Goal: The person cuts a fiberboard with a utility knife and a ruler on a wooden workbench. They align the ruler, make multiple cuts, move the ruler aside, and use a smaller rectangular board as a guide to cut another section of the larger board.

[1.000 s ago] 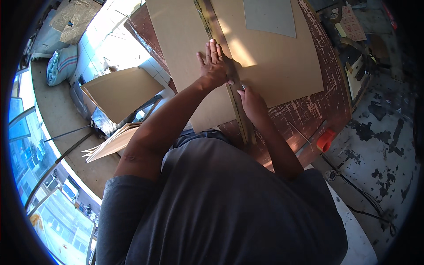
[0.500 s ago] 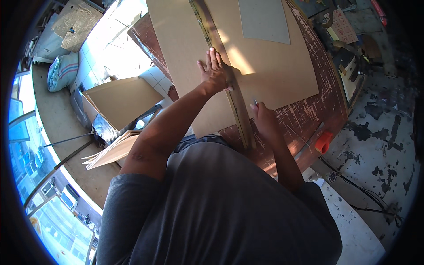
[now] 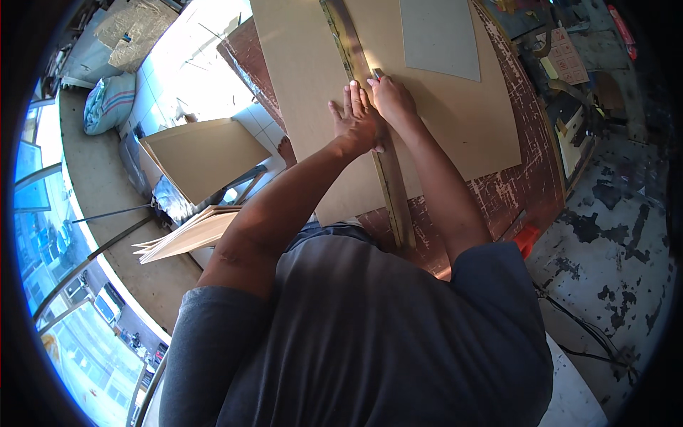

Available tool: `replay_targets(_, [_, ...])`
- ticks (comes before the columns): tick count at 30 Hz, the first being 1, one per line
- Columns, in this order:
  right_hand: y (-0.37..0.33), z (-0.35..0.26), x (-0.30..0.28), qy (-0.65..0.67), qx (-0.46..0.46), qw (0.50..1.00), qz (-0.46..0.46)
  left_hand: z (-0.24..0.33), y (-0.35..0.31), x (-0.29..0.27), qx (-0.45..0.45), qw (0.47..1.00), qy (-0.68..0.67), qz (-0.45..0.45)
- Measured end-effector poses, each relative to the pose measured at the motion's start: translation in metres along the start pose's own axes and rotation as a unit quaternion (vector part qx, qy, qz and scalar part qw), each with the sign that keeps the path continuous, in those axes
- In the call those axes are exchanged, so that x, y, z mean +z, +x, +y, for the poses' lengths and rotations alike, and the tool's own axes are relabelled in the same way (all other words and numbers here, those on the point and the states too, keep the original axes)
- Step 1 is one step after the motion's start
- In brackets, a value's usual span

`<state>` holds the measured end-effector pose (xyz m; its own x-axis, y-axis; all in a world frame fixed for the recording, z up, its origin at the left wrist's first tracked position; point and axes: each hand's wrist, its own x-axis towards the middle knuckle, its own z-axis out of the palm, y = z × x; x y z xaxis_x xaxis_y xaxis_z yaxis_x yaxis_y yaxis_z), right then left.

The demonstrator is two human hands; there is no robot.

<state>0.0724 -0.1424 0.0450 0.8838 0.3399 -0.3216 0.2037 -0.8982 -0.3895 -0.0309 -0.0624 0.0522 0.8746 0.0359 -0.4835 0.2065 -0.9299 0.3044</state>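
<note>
A large tan board sheet (image 3: 455, 135) lies on the worn reddish-brown table (image 3: 501, 196). Across it runs a long, flat straightedge strip (image 3: 395, 188), brownish with a dark, worn edge; its near end reaches past the sheet. My left hand (image 3: 356, 129) presses flat on the strip, fingers spread. Just beyond it, against the strip's right side, my right hand (image 3: 393, 98) is closed on a small slim tool (image 3: 378, 72). Only a dark end of that tool shows, so its exact kind is unclear.
A grey sheet (image 3: 441, 39) rests on the board's far part. An orange-red tape roll (image 3: 526, 240) is partly hidden by my right sleeve. Folded tan boards (image 3: 206, 153) and thin panels (image 3: 188, 238) stand left. Someone's bare foot (image 3: 287, 151) shows beside the table.
My right hand has moved from the near edge of the board, forward and left to the strip beside my left hand. My left hand stays flat on the strip.
</note>
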Motion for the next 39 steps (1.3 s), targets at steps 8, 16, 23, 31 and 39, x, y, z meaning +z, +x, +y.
replay_targets(8, [-0.006,0.000,-0.006,-0.001,-0.018,0.999,-0.042,0.003,-0.001,-0.004,-0.011,1.000,0.024,-0.012])
replay_targets(16, [-0.008,0.012,0.003,0.017,-0.042,0.998,-0.043,0.001,-0.001,-0.004,-0.016,0.999,0.025,-0.010])
replay_targets(23, [-0.059,0.031,0.004,0.001,-0.057,0.997,-0.055,-0.002,-0.001,0.005,-0.012,1.000,0.020,0.000])
replay_targets(31, [-0.184,0.089,0.019,-0.044,-0.033,0.995,-0.079,-0.002,0.004,0.010,-0.012,0.999,0.025,0.016])
replay_targets(39, [-0.275,0.118,0.014,-0.053,0.057,0.985,-0.155,0.004,-0.001,-0.001,-0.016,1.000,0.022,-0.014])
